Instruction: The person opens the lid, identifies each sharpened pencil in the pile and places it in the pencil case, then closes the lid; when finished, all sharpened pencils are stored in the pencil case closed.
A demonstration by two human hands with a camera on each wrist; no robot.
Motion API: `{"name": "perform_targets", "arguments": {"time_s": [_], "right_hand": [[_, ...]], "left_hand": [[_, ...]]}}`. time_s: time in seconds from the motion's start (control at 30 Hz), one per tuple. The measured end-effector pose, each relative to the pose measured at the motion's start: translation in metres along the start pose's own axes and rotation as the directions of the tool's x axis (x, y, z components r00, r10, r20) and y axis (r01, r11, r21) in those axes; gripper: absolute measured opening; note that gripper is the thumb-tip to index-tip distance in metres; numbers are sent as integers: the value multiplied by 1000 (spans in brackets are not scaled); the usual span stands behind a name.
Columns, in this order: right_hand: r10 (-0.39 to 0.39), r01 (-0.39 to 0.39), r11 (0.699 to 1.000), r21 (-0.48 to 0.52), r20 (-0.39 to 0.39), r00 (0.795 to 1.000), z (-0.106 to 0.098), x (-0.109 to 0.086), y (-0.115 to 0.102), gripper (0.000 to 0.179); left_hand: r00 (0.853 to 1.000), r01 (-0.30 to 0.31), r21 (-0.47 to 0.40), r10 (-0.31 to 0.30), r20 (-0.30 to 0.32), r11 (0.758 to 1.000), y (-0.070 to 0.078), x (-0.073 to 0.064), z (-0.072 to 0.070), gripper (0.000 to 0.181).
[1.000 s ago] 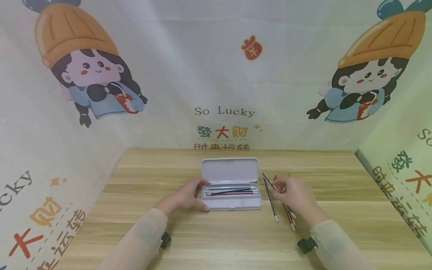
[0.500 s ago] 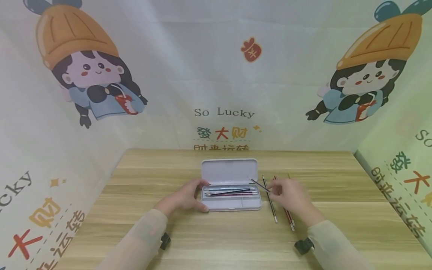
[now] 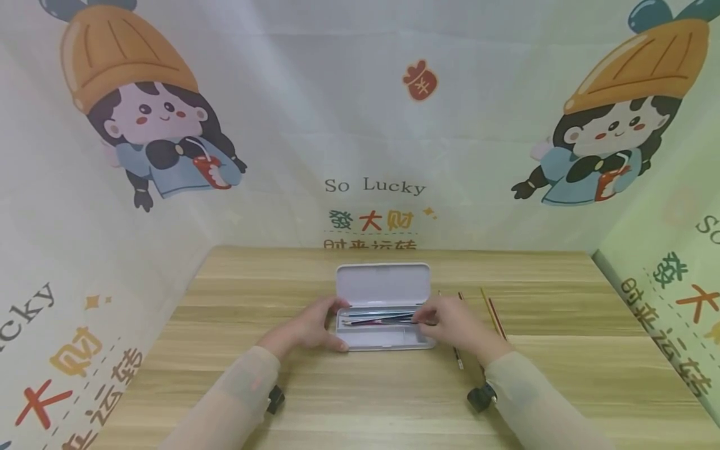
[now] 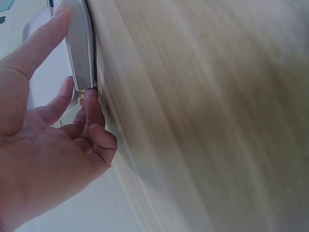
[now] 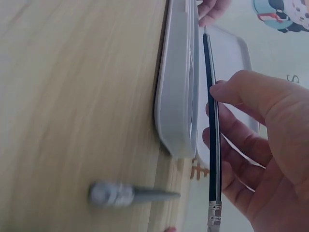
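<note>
A white pencil case point(image 3: 371, 339) lies with its lid point(image 3: 382, 284) raised, and several pencils point(image 3: 371, 315) lie in its rear compartment. At its left end, my left hand point(image 3: 309, 325) holds the case, thumb at the front corner and fingers behind. My right hand point(image 3: 452, 325) is over the case's right end. It pinches a dark pencil point(image 5: 215, 159) with a silver stripe between thumb and fingers. In the right wrist view, that pencil's metal ferrule point(image 5: 215, 212) sticks out past the hand and its tip points to the case's far end.
Right of the case, a dark pencil point(image 3: 458, 359) lies on the wooden table point(image 3: 360, 400), partly behind my right hand. Farther right are a yellowish pencil point(image 3: 485, 299) and a red one point(image 3: 496, 315). Printed cloth point(image 3: 281, 156) hangs around the table's back and sides.
My right hand has picked the dark pencil up from the loose ones and carried it left over the case. The left hand has stayed on the case.
</note>
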State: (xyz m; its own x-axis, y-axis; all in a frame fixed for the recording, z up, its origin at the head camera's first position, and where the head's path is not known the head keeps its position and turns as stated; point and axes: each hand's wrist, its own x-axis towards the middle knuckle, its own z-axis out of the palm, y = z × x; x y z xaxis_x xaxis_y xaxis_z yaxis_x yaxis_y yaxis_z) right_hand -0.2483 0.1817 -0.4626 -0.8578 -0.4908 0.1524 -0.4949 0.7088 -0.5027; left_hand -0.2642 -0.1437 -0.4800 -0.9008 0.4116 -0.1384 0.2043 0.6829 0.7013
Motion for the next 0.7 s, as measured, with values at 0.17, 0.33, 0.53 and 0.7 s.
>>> {"name": "perform_targets", "arguments": {"time_s": [0.17,0.33,0.53,0.7], "right_hand": [[-40,41,999,-7,36,999,6,17,-8,9],[-132,132,991,5,48,990,13,34,-15,8],[-156,159,987,-31,82,984,23,46,-22,9],[-144,146,989,-20,94,985,32,52,-23,11]], "left_hand": [[1000,-9,-1,9,0,1000,-1,1,-1,84],[1000,-21,2,21,0,1000,-1,2,-1,83],[1000,-14,-5,14,6,1000,1,1,-2,83],[1000,0,-1,0,7,1000,2,0,-2,82]]}}
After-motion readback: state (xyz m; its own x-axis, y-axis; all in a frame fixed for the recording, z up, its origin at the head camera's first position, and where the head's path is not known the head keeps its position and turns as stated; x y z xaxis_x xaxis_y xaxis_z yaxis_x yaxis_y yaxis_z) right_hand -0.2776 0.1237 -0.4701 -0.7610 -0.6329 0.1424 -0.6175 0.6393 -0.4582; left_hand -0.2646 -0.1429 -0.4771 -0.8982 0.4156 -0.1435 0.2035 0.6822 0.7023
